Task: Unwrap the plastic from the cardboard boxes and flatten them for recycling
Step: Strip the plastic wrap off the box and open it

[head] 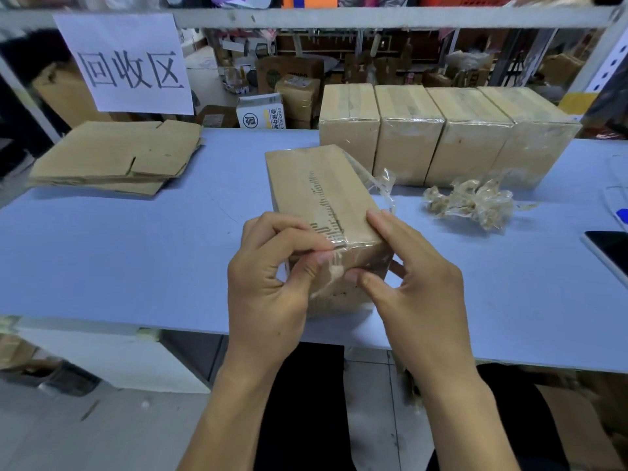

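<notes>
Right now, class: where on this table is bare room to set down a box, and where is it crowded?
Free: the table between the flattened cardboard and the held box. Crowded: the right, with wrapped boxes, crumpled plastic and a phone.

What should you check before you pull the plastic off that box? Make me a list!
1. Box resting on the table: ok.
2. Left hand has a pinch grip on the plastic at the near edge: ok.
3. Right hand steadies the box: ok.
4. Plastic already loose at the far right corner: ok.
5. Room for scraps beside the crumpled plastic pile: ok.
6. Tape underneath cut: cannot tell.
</notes>
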